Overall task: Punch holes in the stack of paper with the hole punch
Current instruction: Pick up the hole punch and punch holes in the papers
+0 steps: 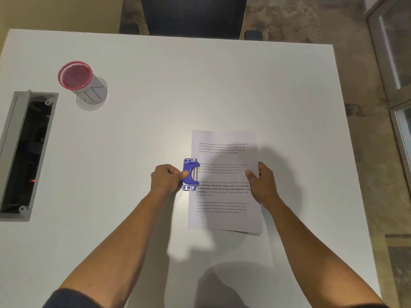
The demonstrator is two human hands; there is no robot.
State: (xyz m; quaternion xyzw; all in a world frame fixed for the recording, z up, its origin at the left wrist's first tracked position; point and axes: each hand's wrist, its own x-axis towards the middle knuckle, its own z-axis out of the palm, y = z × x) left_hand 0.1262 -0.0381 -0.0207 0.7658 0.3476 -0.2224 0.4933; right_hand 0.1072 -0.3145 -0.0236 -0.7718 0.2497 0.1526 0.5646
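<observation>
With the hole punch (189, 174) clasped in the left hand (165, 177) and the stack of paper (224, 181) pinched by the right hand (260, 181) near the desk's (155, 85) right edge, the sheets should be squared before pressing.

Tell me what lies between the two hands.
In the head view, the blue hole punch, held by the left hand, and the printed stack of paper, whose right edge the right hand holds.
</observation>
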